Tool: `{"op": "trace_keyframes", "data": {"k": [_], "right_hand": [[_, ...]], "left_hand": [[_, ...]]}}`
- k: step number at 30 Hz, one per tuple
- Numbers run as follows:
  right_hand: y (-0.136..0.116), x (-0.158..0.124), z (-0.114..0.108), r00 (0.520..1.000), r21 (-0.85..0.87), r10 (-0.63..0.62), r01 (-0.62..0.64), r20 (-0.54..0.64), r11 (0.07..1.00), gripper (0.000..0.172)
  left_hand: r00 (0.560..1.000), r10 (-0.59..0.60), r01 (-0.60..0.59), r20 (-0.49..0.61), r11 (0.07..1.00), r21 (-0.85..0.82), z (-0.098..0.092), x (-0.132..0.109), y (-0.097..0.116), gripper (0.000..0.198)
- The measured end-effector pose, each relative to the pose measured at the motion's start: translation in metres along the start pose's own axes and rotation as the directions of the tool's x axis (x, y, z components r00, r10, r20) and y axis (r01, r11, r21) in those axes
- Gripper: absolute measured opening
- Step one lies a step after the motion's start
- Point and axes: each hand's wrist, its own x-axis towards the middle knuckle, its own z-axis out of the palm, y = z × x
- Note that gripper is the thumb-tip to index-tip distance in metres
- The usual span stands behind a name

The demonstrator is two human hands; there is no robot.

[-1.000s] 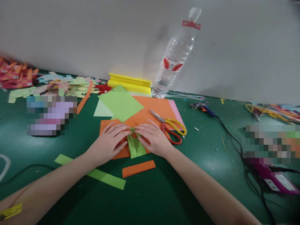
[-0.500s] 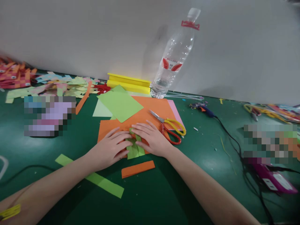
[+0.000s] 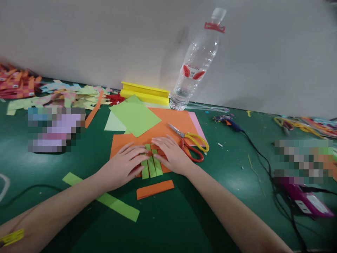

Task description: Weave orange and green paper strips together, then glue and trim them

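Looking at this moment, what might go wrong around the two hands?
The narrow green strips between the left hand and right hand could slip out of line, since gaps show between them.

The scissors lie close beside the right hand, so a sideways move might knock them.

The loose green strip passes below the left forearm in view; the arm might drag it.

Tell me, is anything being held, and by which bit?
Left hand and right hand rest about the short green strips' far half; whether the fingers grip them cannot be told.
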Motion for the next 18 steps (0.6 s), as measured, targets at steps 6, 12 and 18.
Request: {"op": "trace_keyframes", "data": {"k": [6, 12, 18], "right_hand": [[0.0002, -0.0002, 0.0017, 1.000, 0.007, -0.002, 0.002, -0.016, 1.000, 0.035], [0.0005, 0.0000, 0.0011, 1.000, 0.024, -0.018, 0.018, -0.018, 1.000, 0.034], [0.0003, -0.0002, 0.0004, 0.999, 0.017, -0.020, 0.021, -0.046, 1.000, 0.029]], "left_hand": [[0.997, -0.045, 0.045, -0.058, 0.999, -0.014, -0.0036, 0.0014, 0.0014, 0.021], [0.997, -0.044, 0.041, -0.065, 0.998, -0.047, -0.0050, 0.0033, 0.0020, 0.020], [0.998, -0.051, 0.049, -0.048, 0.998, -0.041, -0.0053, 0.0025, 0.0023, 0.020]]}}
